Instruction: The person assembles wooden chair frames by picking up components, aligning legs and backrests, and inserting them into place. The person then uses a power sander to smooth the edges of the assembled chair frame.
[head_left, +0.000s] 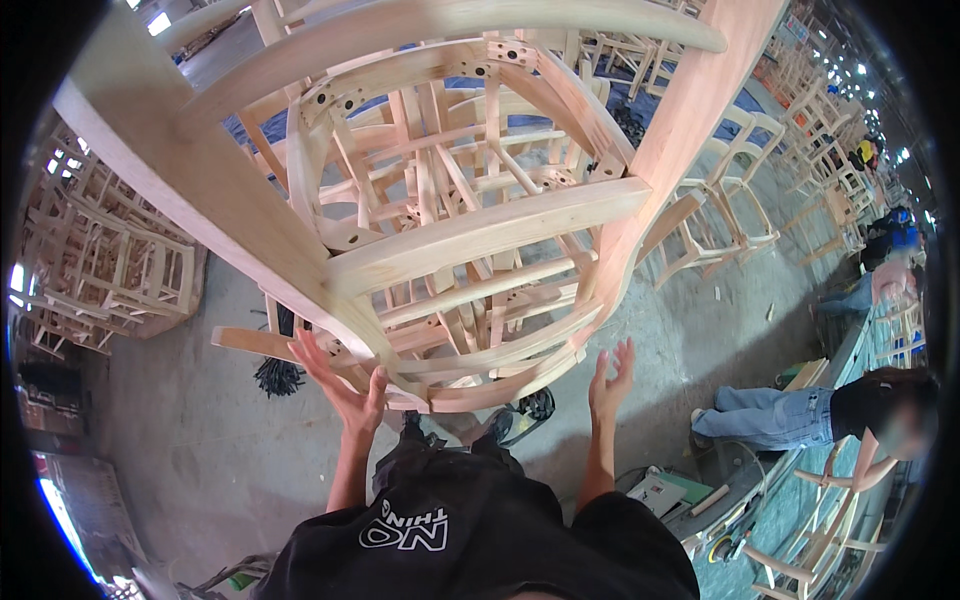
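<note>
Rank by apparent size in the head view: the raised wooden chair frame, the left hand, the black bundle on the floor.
1. wooden chair frame, though nearness to the camera enlarges it.
2. left hand.
3. black bundle, farther off, so unsure.

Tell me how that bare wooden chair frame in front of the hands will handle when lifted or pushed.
The chair frame looks stiff: solid rails joined rigidly. Probably bulky and awkward rather than light, so two hands suit it. The left hand touches its lower edge; the right hand is open just beside it. Smooth unfinished wood may slip.

Grey concrete floor, stacked unfinished chair frames around.
</note>
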